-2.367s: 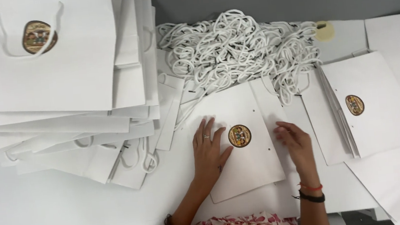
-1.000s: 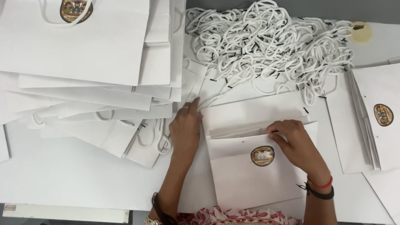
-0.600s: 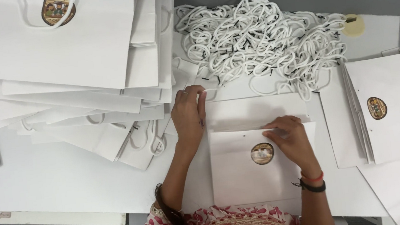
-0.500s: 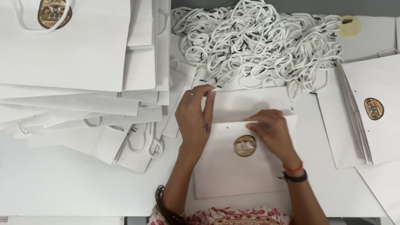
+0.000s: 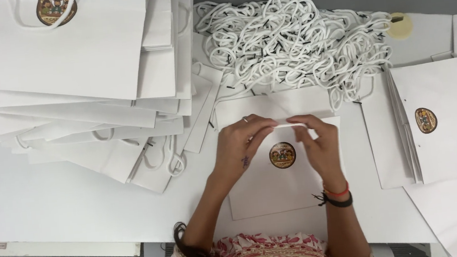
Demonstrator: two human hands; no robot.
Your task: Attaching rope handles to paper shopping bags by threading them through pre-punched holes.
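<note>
Both hands have drawn together at the top edge of the white paper bag [image 5: 278, 179] since a moment ago, when the left one lay out toward the stack and the right one rested lower on the bag's face. Nearest the person, the bag lies flat on the white table [image 5: 69, 216], its round printed sticker [image 5: 282, 155] showing between the two wrists. A red and black band [image 5: 336, 195] circles the right wrist. The left hand [image 5: 238, 147] has its fingers curled and pinched onto the folded upper rim of the bag, a ring on one finger. The right hand [image 5: 317, 142] meets it from the other side, thumb and fingers likewise closed on that same rim, the fingertips of the two hands almost touching. Just beyond the rim another flat white sheet or bag panel [image 5: 271, 107] lies partly under it. To the right, a neat pile of flat bags [image 5: 446, 124] with the same sticker sits near the working bag. To the left, a large fanned heap of finished bags [image 5: 67, 77] with cord handles spreads across the table. Farthest back, a tangled mound of white cord handles [image 5: 292, 38] with black tips lies against the table's edge, a small roll of tape [image 5: 399, 24] beside it.
</note>
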